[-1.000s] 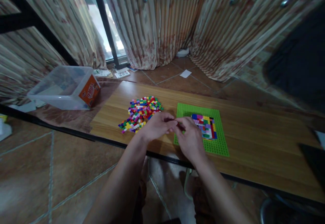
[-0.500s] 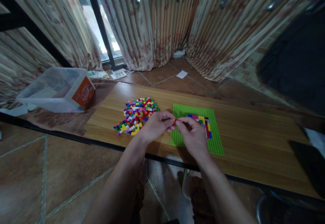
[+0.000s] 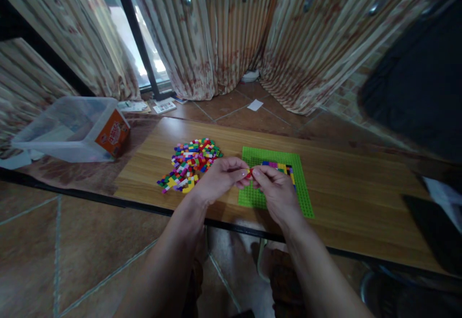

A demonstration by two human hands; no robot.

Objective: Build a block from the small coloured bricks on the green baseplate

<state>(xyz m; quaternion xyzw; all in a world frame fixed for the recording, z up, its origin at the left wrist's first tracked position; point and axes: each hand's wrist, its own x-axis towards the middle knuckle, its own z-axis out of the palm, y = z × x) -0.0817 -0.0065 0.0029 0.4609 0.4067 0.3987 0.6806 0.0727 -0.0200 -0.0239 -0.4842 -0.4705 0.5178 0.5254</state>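
My left hand and my right hand meet fingertip to fingertip over the left edge of a green baseplate. Between them they pinch a small red brick. A patch of coloured bricks is built on the baseplate and is mostly hidden behind my right hand. A loose pile of small multicoloured bricks lies on the wooden table just left of my left hand.
A clear plastic tub with an orange label stands to the left. Striped curtains hang behind, over a tiled floor with papers. A dark object lies at the table's right end.
The view has drifted, so the table and bricks sit lower left in the frame. My hands have lifted a little off the baseplate and hold the red brick between their fingertips.
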